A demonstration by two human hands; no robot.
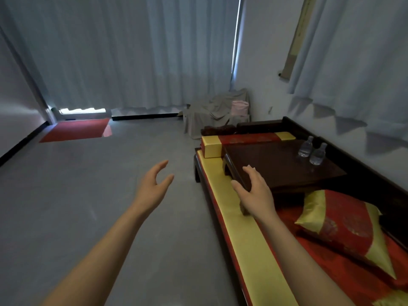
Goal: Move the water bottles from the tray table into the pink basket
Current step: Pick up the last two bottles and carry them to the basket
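Two clear water bottles stand side by side at the far right of the dark wooden tray table: one bottle behind, the other bottle just in front of it. The pink basket sits far back in the corner on a piece of furniture covered by grey cloth. My left hand hovers over the floor, fingers apart, holding nothing. My right hand is open over the near left edge of the tray table, well short of the bottles.
The tray table rests on a low couch with a yellow and red cushion. A red and gold pillow lies near right; a bolster lies behind the table. Grey floor stretches left to a red mat. Curtains cover the walls.
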